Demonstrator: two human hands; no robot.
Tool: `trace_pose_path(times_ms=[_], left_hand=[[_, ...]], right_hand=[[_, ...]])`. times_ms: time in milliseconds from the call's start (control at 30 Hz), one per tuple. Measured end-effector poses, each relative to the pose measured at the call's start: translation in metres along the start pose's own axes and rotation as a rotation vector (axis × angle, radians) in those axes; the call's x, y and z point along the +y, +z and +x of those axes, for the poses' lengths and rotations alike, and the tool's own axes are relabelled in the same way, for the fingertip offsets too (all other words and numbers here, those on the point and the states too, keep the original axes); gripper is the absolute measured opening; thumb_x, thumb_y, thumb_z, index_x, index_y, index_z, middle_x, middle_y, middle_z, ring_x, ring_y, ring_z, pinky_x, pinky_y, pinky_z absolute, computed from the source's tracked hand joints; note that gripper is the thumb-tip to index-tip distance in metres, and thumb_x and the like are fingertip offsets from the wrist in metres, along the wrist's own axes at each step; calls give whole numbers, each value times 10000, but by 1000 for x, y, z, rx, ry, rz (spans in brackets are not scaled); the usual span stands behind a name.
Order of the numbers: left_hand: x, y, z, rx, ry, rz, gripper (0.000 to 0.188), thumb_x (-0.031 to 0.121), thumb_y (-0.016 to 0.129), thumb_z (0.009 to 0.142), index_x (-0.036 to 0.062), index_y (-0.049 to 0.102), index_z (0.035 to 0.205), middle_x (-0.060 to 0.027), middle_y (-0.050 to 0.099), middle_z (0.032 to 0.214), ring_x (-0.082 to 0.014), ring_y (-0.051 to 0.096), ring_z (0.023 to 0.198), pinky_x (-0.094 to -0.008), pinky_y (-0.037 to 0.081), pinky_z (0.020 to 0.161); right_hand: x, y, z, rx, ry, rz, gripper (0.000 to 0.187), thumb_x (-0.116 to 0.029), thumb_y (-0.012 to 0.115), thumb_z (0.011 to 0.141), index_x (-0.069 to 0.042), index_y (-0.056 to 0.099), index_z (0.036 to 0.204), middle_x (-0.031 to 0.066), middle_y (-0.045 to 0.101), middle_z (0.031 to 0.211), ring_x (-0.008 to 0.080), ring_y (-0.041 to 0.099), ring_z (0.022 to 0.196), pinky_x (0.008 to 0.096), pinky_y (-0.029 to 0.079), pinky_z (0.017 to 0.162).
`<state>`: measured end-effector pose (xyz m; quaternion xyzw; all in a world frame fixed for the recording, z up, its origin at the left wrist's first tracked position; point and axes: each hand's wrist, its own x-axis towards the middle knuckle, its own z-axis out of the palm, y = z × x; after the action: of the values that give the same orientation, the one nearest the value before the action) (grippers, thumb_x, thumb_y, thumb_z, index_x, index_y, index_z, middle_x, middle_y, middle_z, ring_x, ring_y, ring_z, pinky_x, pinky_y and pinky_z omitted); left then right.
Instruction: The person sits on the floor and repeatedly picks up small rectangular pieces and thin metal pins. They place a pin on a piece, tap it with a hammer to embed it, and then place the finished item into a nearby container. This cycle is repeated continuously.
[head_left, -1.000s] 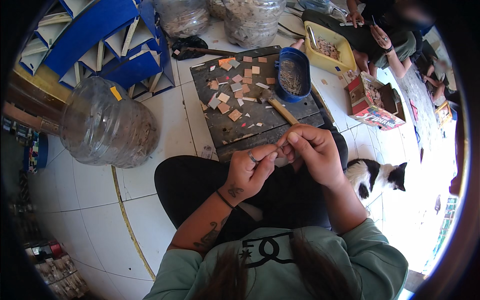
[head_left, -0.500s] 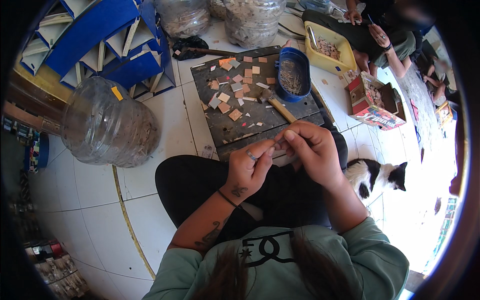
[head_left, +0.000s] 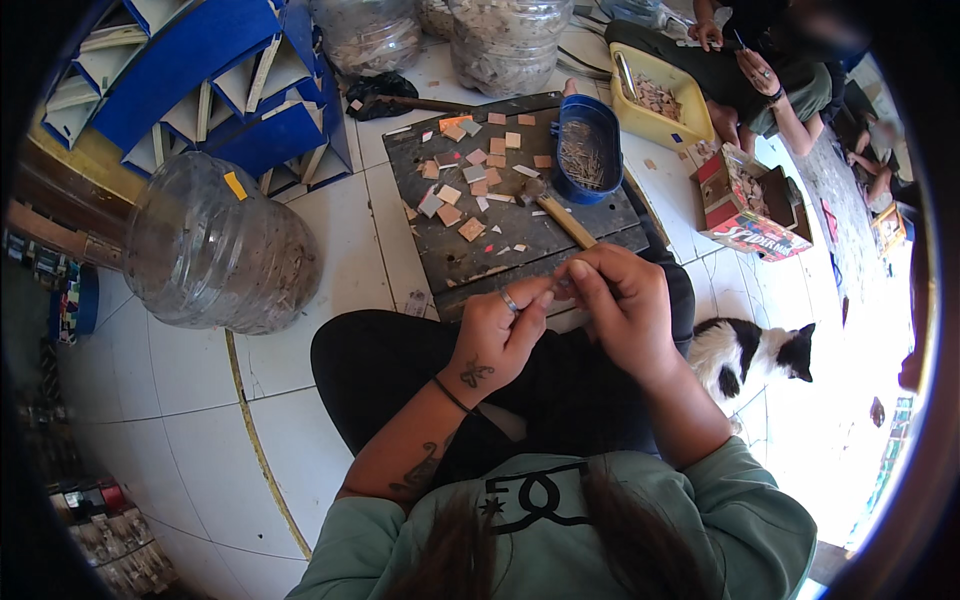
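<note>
My left hand (head_left: 500, 330) and my right hand (head_left: 625, 305) meet above my lap, just in front of a dark wooden board (head_left: 420, 250). Both are closed in a pinch, thumbs against fingers, around something tiny between the fingertips that I cannot make out. A hammer (head_left: 565, 221) lies on the board beyond my right hand, its head among the pieces. Several small square tiles (head_left: 471, 230) in tan, pinkish and grey are scattered over the board with white chips. A blue oval tub (head_left: 586, 150) of thin nail-like sticks stands at the board's far right.
A large clear plastic jar (head_left: 220, 245) stands on the left near blue shelving (head_left: 190, 90). To the right are a yellow basin (head_left: 680, 95) of pieces, a red cardboard box (head_left: 750, 205) and a black-and-white cat (head_left: 745, 350). Another person's hand (head_left: 760, 75) is at the upper right.
My hands have shifted very slightly, and the fingertips have parted a little while still pinching. Things on the board have stayed in place.
</note>
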<state>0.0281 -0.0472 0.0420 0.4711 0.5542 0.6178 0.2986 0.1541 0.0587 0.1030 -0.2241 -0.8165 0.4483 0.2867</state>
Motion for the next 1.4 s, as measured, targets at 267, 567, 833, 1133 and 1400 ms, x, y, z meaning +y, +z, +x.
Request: trace_pose_path(times_ms=[267, 567, 833, 1133, 1400], left_hand=[[2, -2, -2, -28, 58, -4, 140, 81, 560, 957, 3, 657, 1021, -61, 570, 618, -98, 541, 525, -262, 428, 511], [4, -3, -4, 4, 70, -25, 144, 86, 558, 959, 7, 658, 1025, -56, 576, 616, -105, 560, 520, -257, 431, 508], [2, -3, -5, 9, 122, 13, 142, 74, 572, 947, 7, 661, 1035, -72, 601, 652, -122, 572, 538, -258, 436, 518], [-2, 1, -6, 98, 107, 15, 141, 54, 570, 936, 5, 658, 1034, -93, 626, 701, -153, 590, 563, -273, 453, 544], [-2, 2, -9, 125, 194, 51, 134, 30, 580, 917, -6, 654, 1023, -109, 672, 799, -178, 631, 597, -273, 481, 567]], right_hand=[[-4, -6, -2, -73, 207, 323, 189, -94, 557, 983, 54, 667, 940, 46, 658, 760, 72, 590, 656, 219, 478, 595], [-5, -4, -1, -106, 46, 235, 209, -72, 490, 992, 28, 670, 957, 47, 640, 803, 69, 581, 676, 211, 482, 615], [-6, -6, -2, -132, 192, 408, 200, -83, 523, 1002, 57, 660, 961, 40, 643, 791, 50, 566, 675, 205, 469, 605], [-5, -2, 0, -69, -123, 8, 194, -47, 493, 984, 24, 673, 971, 61, 642, 837, 77, 589, 685, 214, 467, 554], [-11, -4, -1, -125, 93, 259, 206, -80, 493, 995, 16, 674, 978, 43, 640, 807, 62, 582, 640, 185, 449, 508]])
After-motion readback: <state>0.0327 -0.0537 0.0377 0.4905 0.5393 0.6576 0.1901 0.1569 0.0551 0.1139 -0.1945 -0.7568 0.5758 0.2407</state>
